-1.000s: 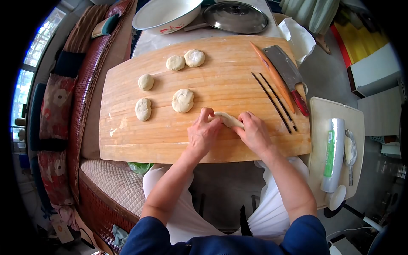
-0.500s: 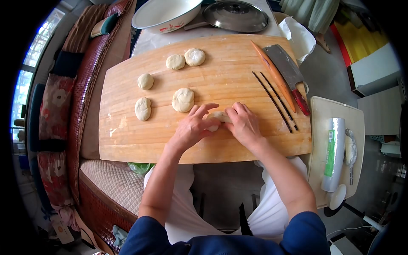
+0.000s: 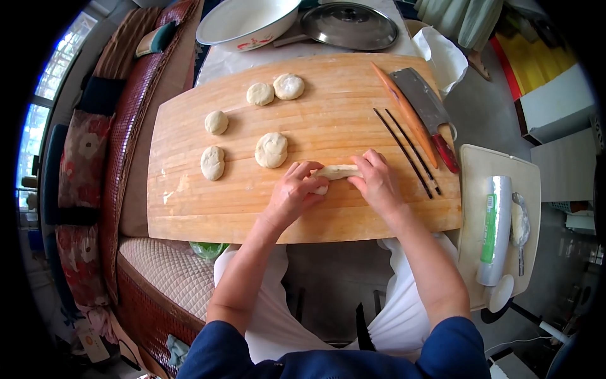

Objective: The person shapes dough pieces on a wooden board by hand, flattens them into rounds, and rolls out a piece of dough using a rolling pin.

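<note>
A strip of pale dough [image 3: 339,172] stretches between my two hands, low over the front of the wooden board [image 3: 252,215]. My left hand [image 3: 293,192] is closed on its left end, where a small bit of dough shows below the fingers. The right end is pinched between the thumb and fingers of my right hand [image 3: 377,183]. Just up and left of my left hand lies a round of dough [image 3: 271,150] with a folded top. Farther left are an oval dough piece [image 3: 213,163] and a small dough ball [image 3: 216,122].
Two more dough pieces [image 3: 288,86] touch near the back. At the right lie black chopsticks [image 3: 404,148], a tapered rolling pin [image 3: 407,114] and a cleaver [image 3: 423,101]. Behind are an enamel basin [image 3: 249,28] and a pan lid [image 3: 349,26]. A tray [image 3: 470,221] holds a film roll [image 3: 495,230].
My right hand has moved right, away from my left hand. The dough between them is now longer and thinner, and more of it shows.
</note>
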Demonstrator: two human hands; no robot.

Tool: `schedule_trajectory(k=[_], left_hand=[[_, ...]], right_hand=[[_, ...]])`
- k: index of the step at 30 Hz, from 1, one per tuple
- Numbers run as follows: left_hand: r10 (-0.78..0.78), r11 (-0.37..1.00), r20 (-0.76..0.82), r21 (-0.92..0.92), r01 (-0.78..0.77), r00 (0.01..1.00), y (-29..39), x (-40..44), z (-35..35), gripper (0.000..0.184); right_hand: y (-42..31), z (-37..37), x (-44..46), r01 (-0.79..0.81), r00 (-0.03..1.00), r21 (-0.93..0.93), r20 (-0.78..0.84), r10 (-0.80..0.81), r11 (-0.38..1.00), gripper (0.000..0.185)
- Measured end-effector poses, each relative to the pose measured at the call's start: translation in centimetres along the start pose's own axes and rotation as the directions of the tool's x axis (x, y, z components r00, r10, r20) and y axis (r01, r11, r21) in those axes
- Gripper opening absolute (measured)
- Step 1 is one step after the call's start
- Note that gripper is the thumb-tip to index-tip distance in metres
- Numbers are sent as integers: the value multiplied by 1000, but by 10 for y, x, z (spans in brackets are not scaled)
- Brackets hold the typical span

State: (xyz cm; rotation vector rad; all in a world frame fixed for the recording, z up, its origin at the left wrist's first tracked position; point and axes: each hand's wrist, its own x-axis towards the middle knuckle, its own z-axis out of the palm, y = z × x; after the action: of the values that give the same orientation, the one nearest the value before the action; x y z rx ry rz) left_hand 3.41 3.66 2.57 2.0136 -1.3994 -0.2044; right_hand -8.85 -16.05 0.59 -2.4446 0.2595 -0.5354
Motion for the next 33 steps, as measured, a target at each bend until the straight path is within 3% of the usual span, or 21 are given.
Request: schedule_trajectory(k=[6, 13, 16, 19, 22, 23, 26, 33], left_hand=[[-43, 996, -148, 73, 55, 988, 11, 4, 16, 40], [-254, 962, -192, 48, 268, 948, 20, 8, 34, 47], [-219, 968, -182, 86, 237, 959, 24, 10, 30, 60], [-249, 948, 58, -191, 256, 967, 19, 11, 9, 74], [-226, 932, 250, -227, 284, 941, 13, 12, -15, 78], [-87, 996, 182, 9, 87, 979, 9, 12, -14, 76], [-142, 988, 235, -21, 150, 962, 22, 19, -22, 75], [-36, 999, 235, -13, 40, 971, 7, 17, -16, 33]], right_hand=[[-15, -4, -10, -58, 995, -127, 72, 68, 990, 26], [-34, 3, -20, -93, 982, -116, 154, 111, 989, 33], [-37, 1, -22, -123, 973, -74, 190, 135, 990, 34], [-32, -3, -22, -124, 967, -54, 216, 132, 991, 34], [-32, -4, -22, -122, 967, -42, 220, 129, 992, 34], [-33, -4, -22, -122, 968, -39, 218, 128, 992, 33], [-33, -2, -23, -111, 972, -46, 205, 118, 993, 33], [-32, -2, -22, -116, 970, -58, 208, 125, 992, 32]])
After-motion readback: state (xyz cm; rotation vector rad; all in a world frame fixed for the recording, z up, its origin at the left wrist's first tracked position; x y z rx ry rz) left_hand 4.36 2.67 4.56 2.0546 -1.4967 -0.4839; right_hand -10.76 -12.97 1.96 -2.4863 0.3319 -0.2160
